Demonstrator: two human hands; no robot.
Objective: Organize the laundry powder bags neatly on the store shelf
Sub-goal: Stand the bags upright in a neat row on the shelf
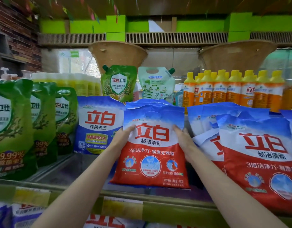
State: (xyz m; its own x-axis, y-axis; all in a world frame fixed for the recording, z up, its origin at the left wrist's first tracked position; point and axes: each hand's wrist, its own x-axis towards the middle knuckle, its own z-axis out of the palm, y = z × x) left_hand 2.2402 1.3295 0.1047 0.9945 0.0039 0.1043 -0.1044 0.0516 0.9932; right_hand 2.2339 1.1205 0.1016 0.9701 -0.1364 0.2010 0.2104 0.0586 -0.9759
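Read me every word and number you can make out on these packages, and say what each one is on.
"立白 超洁清新", "3倍洁净力·易漂无残留": red laundry powder bag held by left hand and right hand.
"立白 除菌去渍", "除菌率99.9": blue laundry powder bag.
"立白卫仕": green refill pouch.
"99.99%": large green pouch.
"立白": orange bottles.
Fine print and the price tags: too blurred.

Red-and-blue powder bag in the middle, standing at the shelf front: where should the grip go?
Grip the red-and-blue bag by both side edges at mid-height, from the front, as the left hand and right hand do now. It stands upright, and neighbours crowd its top.
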